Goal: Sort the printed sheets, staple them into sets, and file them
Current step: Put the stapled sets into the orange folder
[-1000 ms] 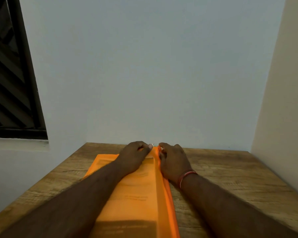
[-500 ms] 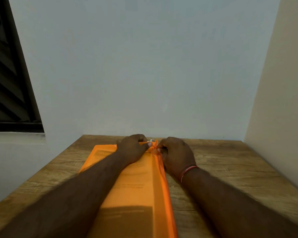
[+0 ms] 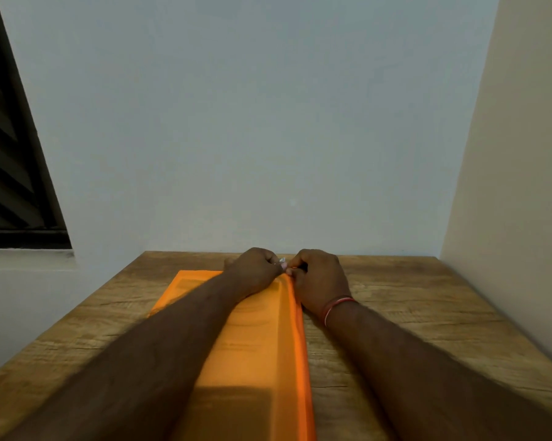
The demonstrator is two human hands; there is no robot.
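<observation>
An orange translucent file folder [image 3: 258, 338] lies lengthwise on the wooden table [image 3: 411, 316], with printed sheets showing faintly through its cover. My left hand [image 3: 252, 272] and my right hand [image 3: 319, 278] meet at the folder's far right corner. The fingers of both hands are curled and pinch that corner, where a small whitish bit [image 3: 282, 260] shows between the fingertips. My left forearm lies across the folder and hides much of it. A red thread band sits on my right wrist.
A pale wall stands directly behind the table's far edge. A cream wall [image 3: 516, 186] closes off the right side. A dark louvred window [image 3: 10, 173] is at the left above a white sill. Bare wood lies to either side of the folder.
Both hands slid a little farther along the folder toward its far corner and closed tighter on it. The view also tilted up slightly.
</observation>
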